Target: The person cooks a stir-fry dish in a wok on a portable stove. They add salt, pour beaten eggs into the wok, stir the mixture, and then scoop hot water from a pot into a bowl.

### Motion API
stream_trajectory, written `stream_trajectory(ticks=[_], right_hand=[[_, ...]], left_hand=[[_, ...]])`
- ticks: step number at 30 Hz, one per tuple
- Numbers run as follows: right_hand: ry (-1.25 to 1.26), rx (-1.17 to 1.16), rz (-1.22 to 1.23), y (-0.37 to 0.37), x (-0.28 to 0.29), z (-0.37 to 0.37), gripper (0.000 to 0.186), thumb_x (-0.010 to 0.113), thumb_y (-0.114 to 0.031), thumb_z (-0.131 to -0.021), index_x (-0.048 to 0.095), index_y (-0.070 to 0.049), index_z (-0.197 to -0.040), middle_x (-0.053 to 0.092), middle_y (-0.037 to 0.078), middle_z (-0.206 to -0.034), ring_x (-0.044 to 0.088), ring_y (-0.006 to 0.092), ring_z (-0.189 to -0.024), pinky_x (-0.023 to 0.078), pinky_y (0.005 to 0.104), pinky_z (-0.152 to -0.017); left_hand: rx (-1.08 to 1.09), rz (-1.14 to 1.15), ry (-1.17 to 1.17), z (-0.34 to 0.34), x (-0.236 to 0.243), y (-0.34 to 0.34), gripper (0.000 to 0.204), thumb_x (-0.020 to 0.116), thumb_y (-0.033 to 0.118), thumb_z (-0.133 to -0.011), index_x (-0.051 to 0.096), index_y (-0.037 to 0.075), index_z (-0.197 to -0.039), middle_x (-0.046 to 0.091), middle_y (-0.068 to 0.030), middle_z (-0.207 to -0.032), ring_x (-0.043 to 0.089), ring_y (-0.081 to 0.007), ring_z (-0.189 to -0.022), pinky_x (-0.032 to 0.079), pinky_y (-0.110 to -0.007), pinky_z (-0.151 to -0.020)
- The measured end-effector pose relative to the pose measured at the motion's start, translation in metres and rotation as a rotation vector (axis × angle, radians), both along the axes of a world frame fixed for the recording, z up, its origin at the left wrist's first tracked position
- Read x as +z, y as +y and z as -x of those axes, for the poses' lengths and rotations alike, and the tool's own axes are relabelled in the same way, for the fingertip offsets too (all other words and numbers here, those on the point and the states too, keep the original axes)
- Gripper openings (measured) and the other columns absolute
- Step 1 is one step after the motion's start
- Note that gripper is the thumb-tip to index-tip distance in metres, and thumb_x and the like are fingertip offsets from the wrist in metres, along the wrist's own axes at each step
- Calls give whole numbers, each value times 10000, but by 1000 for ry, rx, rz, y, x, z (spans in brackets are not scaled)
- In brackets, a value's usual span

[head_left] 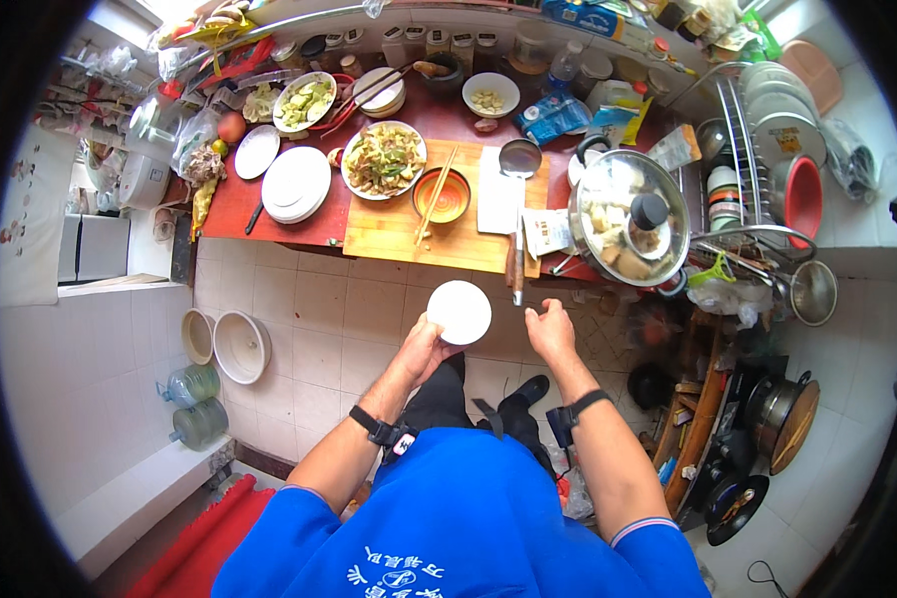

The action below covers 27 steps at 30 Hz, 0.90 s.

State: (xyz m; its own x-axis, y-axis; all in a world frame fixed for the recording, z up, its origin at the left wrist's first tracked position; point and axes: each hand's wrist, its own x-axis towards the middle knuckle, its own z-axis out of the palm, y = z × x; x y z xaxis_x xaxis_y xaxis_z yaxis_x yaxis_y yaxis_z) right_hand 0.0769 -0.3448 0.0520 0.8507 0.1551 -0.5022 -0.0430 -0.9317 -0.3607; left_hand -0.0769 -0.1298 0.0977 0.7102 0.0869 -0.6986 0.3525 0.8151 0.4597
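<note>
A small white dish point(459, 312) is clamped at its edge by the thumb and fingers of the left hand point(425, 347), in front of the wooden board point(468, 251); perhaps its face is kept free so. In the right hand point(552, 331), also before the board, nothing is seen; whether its curled fingertips meet cannot be told. On the board, chopsticks point(435, 189) are laid across an orange bowl point(453, 207), probably for easy taking. Chopped food is contained in the white bowl point(355, 186) at the board's left; pale chunks are seen inside the glass-lidded pot point(608, 271) at its right.

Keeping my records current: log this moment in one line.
left hand: holding white dish | right hand: appears empty | orange bowl: on cutting board, chopsticks across
</note>
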Motion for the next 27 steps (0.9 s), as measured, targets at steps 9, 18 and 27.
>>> stream_trajectory(ticks=[9, 18, 27], right_hand=[[99, -122, -40, 73, -40, -49, 483, 705, -408, -888, 648, 29, -1087, 728, 244, -1027, 703, 399, -1019, 539, 478, -902], [90, -76, -406, 62, 90, -35, 376, 634, -353, -925, 652, 18, -982, 691, 284, -888, 688, 463, -886, 550, 511, -772], [325, 47, -488, -79, 244, 0, 372, 649, -328, -918, 641, 36, -995, 694, 295, -947, 685, 457, -944, 546, 516, -813]], left_hand=[[33, -66, -45, -5, -10, 44, 543, 461, 153, -982, 316, 54, -1497, 485, -161, -1442, 543, -302, -1297, 512, -486, -1019], [86, -207, -364, -54, 34, 41, 631, 580, 259, -975, 369, 32, -1525, 535, -132, -1443, 513, -254, -1344, 384, -426, -1154], [-97, -211, -452, -113, 132, -95, 729, 602, 431, -938, 405, -18, -1478, 549, -135, -1401, 533, -270, -1299, 369, -422, -1133]])
